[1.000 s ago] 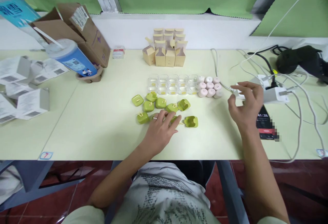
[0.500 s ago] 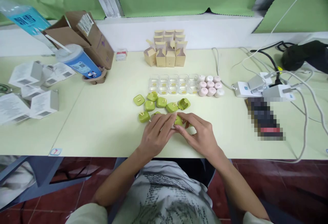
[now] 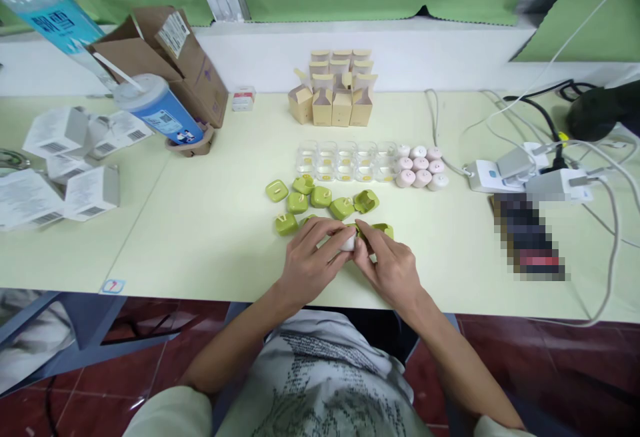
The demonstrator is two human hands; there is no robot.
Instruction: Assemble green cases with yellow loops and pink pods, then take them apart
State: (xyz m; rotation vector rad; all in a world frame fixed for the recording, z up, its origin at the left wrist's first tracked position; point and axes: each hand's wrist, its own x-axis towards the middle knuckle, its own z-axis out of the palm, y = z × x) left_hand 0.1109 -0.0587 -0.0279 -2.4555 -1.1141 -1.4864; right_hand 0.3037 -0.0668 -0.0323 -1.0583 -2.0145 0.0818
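My left hand [image 3: 310,260] and my right hand [image 3: 387,264] meet at the table's near edge, fingers pinched together on a small white round piece [image 3: 348,243]. An open green case [image 3: 381,229] lies just behind my right fingers. Several more green square cases [image 3: 320,197] are scattered right behind my hands. Further back stand a row of clear plastic trays [image 3: 345,160] and a cluster of pale pink round pieces [image 3: 420,167].
Small tan cartons [image 3: 335,94] are stacked at the back. A brown cardboard box [image 3: 170,57], a blue cup with a straw [image 3: 160,110] and white printed boxes [image 3: 65,170] are on the left. Power adapters and cables [image 3: 530,170] and a phone [image 3: 530,237] lie at right.
My right hand came from the adapters at right over to my left hand at the green cases. Both hands now pinch a small white piece that did not show before.
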